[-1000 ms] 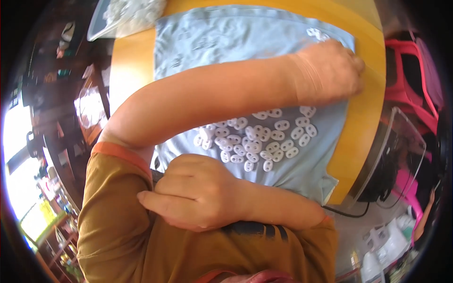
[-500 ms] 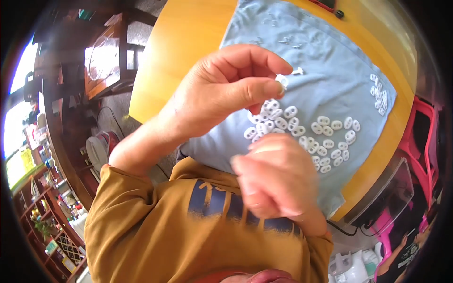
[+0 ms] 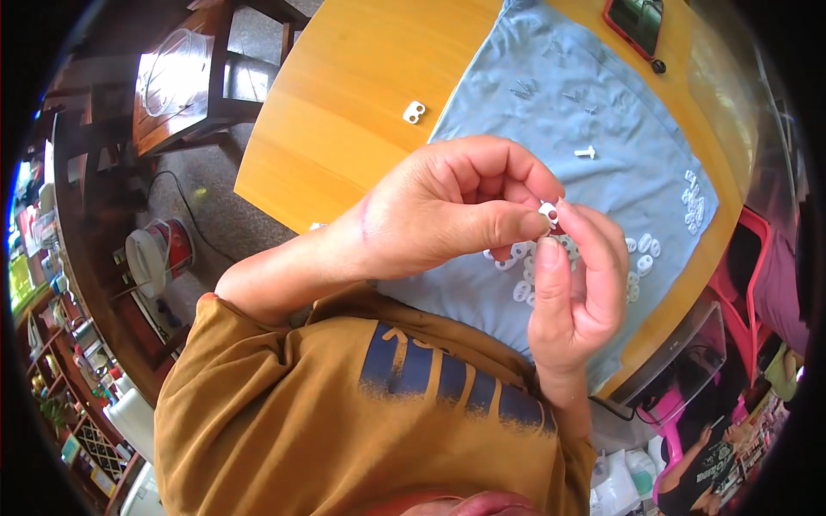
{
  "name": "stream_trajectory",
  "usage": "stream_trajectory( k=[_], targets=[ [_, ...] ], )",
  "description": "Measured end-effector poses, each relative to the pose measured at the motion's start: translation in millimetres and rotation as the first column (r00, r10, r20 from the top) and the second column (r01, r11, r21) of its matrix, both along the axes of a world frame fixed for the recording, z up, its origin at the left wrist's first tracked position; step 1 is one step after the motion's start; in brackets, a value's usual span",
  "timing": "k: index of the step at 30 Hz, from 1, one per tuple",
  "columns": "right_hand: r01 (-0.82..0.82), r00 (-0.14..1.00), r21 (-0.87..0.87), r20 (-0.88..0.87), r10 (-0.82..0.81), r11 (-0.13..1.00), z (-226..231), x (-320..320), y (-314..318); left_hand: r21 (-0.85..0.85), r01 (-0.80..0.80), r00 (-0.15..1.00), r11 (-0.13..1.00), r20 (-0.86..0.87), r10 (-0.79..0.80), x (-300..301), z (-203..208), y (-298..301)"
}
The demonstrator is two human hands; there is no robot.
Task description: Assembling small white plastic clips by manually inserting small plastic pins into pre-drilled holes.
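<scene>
W/ dk-blue lettering (image 3: 449,383) on our brown tee (image 3: 275,413), we pinched a small white holed plastic piece (image 3: 547,209) in L hand (image 3: 465,193) over light-blue cloth (image 3: 637,112), R hand (image 3: 583,297) (grip unclear) part-hiding white two-hole ovals (image 3: 522,291).

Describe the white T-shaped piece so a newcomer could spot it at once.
On the yellow table lies a blue cloth. Beyond the right hand, on that cloth, is the T-shaped piece. Its narrow stem sets it apart from the two-holed oval pieces beside the hand.
</scene>
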State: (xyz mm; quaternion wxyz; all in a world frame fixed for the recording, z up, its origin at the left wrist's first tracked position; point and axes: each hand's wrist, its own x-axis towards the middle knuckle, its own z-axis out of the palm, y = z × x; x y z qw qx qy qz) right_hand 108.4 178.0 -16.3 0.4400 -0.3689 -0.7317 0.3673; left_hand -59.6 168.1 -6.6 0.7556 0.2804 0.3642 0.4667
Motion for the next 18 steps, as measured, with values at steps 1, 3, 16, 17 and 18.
stream_trajectory(
  k=[1,3,16,17,18],
  targets=[
    [0.0,1.0,0.002,0.007,0.0,1.0,1.0,-0.2,0.5,-0.021,-0.002,1.0,1.0,0.018,0.002,-0.1,-0.9,-0.2],
    [-0.018,0.999,-0.05,0.038,0.019,0.999,2.2,-0.8,0.4,-0.045,-0.009,0.999,0.999,0.039,0.01,-0.4,-5.2,-3.1],
    [-0.043,0.785,0.28,0.603,-0.141,0.959,0.5,-10.5,76.0,-0.005,-0.027,0.999,1.0,-0.021,0.026,-2.4,-27.6,-14.1],
    [-0.076,0.748,0.318,0.645,-0.157,0.945,-1.5,-13.1,79.1,-0.017,-0.014,1.0,1.0,-0.014,0.014,-3.1,-28.4,-14.6],
    [-0.082,0.746,0.316,0.649,-0.152,0.945,-3.5,-14.8,80.3,-0.018,0.002,1.0,1.0,-0.01,-0.002,-4.9,-29.3,-14.7]
  ],
)
